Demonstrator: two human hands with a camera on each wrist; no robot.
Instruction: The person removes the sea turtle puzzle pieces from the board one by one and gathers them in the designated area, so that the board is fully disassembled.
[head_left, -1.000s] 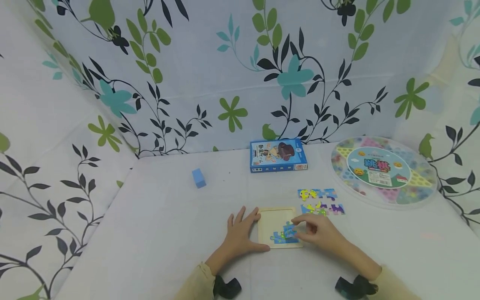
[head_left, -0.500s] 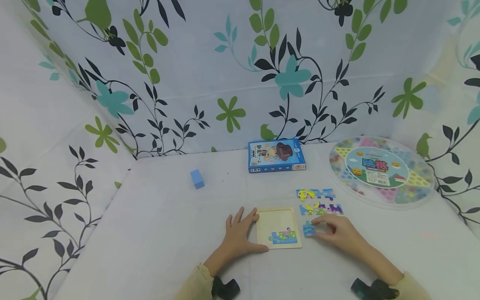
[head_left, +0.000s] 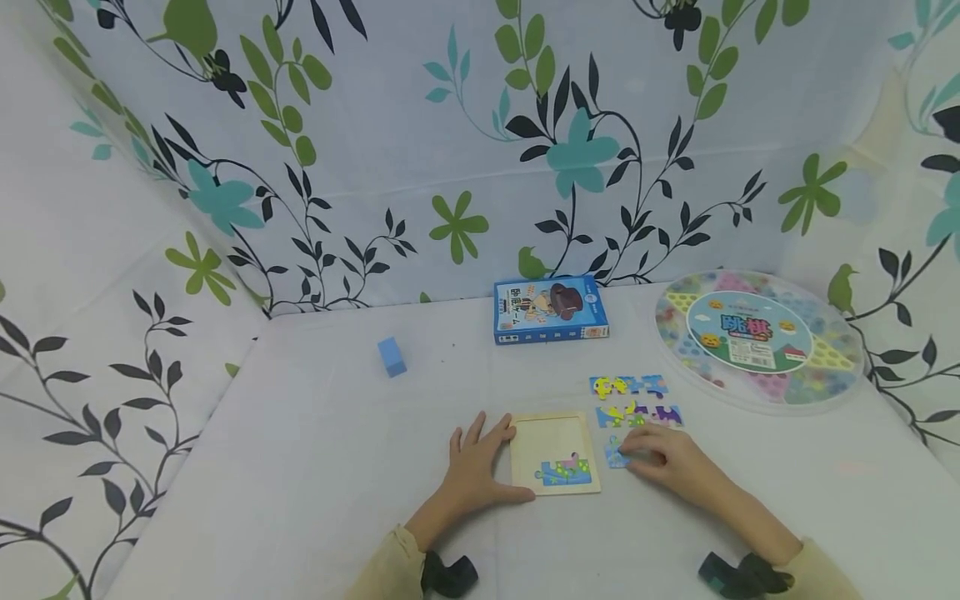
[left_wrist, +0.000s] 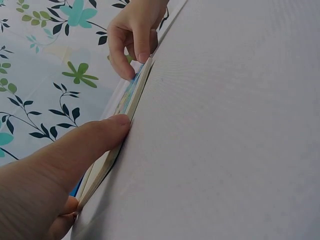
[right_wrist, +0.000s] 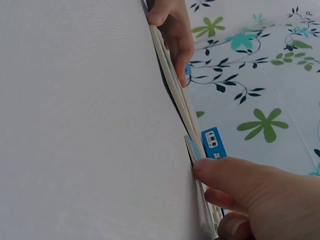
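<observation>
A small wooden puzzle tray lies on the white cloth, with a few joined blue, green and pink jigsaw pieces in its lower right corner. My left hand steadies the tray from the left, thumb at the near edge and fingers spread along the side. Just right of the tray, my right hand pinches a blue jigsaw piece at the table surface; its fingertips cover part of it. In the right wrist view, the thumb lies against the edge of that piece.
Two rows of loose jigsaw pieces, the upper row and the lower row, lie behind the right hand. Farther back are a blue game box, a round Chinese checkers set and a blue block. A patterned cloth hangs behind.
My right hand has carried the blue piece from inside the tray to the table right of it, below the loose rows. My left hand keeps its hold on the tray.
</observation>
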